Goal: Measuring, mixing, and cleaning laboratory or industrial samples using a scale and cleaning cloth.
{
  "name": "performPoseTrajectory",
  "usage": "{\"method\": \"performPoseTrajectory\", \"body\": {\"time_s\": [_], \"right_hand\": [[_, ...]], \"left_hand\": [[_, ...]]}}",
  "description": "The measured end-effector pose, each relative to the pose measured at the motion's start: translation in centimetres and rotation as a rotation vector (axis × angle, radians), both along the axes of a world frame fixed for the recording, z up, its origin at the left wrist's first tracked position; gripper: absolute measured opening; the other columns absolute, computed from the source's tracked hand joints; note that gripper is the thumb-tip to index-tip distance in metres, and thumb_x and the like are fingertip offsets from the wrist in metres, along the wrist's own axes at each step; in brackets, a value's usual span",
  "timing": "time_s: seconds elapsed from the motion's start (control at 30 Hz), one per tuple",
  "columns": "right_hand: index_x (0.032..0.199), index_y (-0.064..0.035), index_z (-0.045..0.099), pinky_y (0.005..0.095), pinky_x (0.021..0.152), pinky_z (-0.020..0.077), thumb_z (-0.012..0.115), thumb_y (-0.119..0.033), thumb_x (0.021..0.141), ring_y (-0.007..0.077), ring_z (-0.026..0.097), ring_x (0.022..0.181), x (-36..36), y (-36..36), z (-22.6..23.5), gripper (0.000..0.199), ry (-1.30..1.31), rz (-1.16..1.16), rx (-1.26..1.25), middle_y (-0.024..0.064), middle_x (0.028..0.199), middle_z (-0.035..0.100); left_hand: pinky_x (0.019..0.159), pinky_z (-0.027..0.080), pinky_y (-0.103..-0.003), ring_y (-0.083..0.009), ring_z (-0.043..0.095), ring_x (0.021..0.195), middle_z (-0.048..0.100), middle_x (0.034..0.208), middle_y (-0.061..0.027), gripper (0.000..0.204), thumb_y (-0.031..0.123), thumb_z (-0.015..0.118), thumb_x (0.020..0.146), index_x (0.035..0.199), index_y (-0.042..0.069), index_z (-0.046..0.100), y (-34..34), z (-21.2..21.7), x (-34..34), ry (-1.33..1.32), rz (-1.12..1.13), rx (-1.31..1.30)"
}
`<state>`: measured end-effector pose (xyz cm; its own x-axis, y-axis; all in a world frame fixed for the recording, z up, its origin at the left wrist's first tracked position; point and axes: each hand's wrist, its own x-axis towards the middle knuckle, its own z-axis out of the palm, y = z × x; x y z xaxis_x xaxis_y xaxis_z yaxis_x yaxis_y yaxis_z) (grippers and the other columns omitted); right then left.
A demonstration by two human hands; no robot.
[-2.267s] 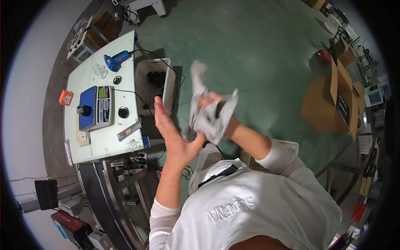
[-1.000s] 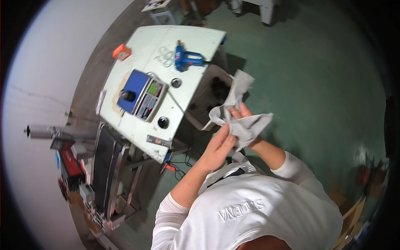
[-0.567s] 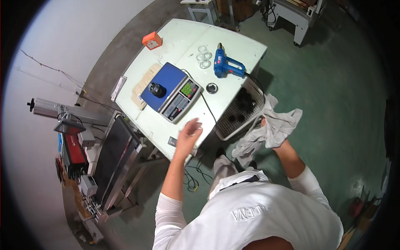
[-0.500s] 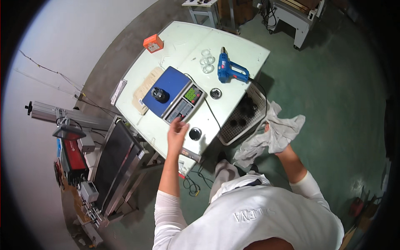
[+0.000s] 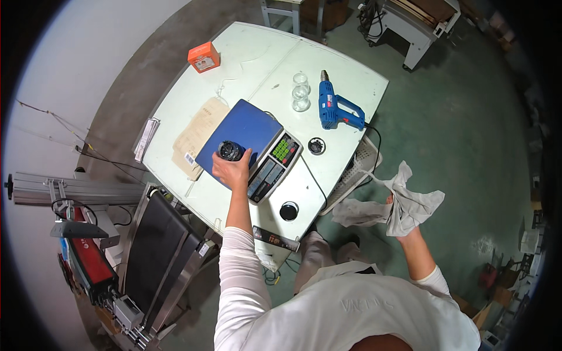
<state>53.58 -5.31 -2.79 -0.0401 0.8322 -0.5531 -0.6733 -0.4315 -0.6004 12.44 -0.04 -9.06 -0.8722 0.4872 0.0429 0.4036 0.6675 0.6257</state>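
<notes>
Jar (image 5: 229,151) at frame centre sits on the scale (image 5: 249,146), left hand (image 5: 232,171) clamped on it, while right hand (image 5: 404,219) grips a rag (image 5: 398,202) lower right, off the table (image 5: 257,76).

Left hand (image 5: 233,171) reaches forward, fingers curled closed; right hand (image 5: 403,217) raised beside the body, clenched.

white long-sleeved top, faint lettering on front, possibly grey trousers.

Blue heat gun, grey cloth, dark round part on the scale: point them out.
blue heat gun (image 5: 329,106), head view, on its body.
grey cloth (image 5: 404,202), head view, on its bunched middle.
dark round part (image 5: 228,151), head view, on its top.
</notes>
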Motion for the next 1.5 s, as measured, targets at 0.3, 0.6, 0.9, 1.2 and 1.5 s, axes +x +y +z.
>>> {"method": "performPoseTrajectory", "body": {"time_s": [0.3, 0.6, 0.9, 1.2, 1.5], "right_hand": [[0.109, -0.0108, 0.05, 0.0286, 0.07, 0.0486, 0.049, -0.025, 0.092, 0.0141, 0.057, 0.081, -1.4, 0.3, 2.0, 0.022, -0.032, 0.095, 0.186, 0.0034, 0.09, 0.058], [0.114, -0.0075, 0.048, 0.0357, 0.085, 0.0479, 0.044, -0.025, 0.094, 0.0204, 0.058, 0.094, -1.2, 2.9, 5.7, 0.026, 0.573, 0.179, 0.312, 0.007, 0.103, 0.059], [0.124, -0.0066, 0.042, 0.0281, 0.082, 0.0475, 0.049, -0.022, 0.093, 0.014, 0.056, 0.097, 3.5, -0.2, 12.8, 0.034, 0.121, 0.112, 0.711, 0.0055, 0.109, 0.056], [0.13, 0.0024, 0.032, 0.032, 0.095, 0.0368, 0.063, -0.047, 0.079, 0.022, 0.047, 0.114, 16.0, -5.2, 13.7, 0.077, -0.621, 0.05, 1.18, 0.0147, 0.121, 0.048], [0.102, -0.003, 0.055, 0.0262, 0.078, 0.0441, 0.058, -0.024, 0.087, 0.0118, 0.054, 0.088, 24.3, -6.4, 15.2, 0.026, -0.433, -0.031, 1.024, 0.0066, 0.093, 0.06]], "left_hand": [[0.09, 0.04, -0.04, -0.0282, 0.044, 0.107, 0.057, 0.104, -0.0137, 0.065, 0.029, 0.081, 0.057, 0.107, 0.001, 0.052, -0.4, -2.2, -1.3, -0.13, -0.161, 0.304], [0.082, 0.046, -0.03, -0.0159, 0.057, 0.09, 0.059, 0.099, -0.0073, 0.066, 0.016, 0.081, 0.054, 0.11, 0.0, 0.051, -4.8, 13.4, 7.8, -0.717, -0.98, 0.489], [0.086, 0.042, -0.028, -0.0137, 0.054, 0.094, 0.056, 0.102, -0.0069, 0.073, 0.019, 0.081, 0.05, 0.113, 0.0, 0.05, -7.2, 21.3, 25.1, -0.776, -1.381, 0.307], [0.091, 0.041, -0.031, -0.0197, 0.053, 0.101, 0.054, 0.115, -0.0102, 0.074, 0.015, 0.081, 0.052, 0.118, 0.004, 0.05, -8.7, 19.7, 41.0, -0.721, -1.445, 0.264], [0.092, 0.04, -0.033, -0.0208, 0.052, 0.102, 0.053, 0.114, -0.0085, 0.071, 0.018, 0.082, 0.054, 0.118, 0.005, 0.05, -8.2, 20.3, 46.1, -0.528, -1.928, 0.128]]}}
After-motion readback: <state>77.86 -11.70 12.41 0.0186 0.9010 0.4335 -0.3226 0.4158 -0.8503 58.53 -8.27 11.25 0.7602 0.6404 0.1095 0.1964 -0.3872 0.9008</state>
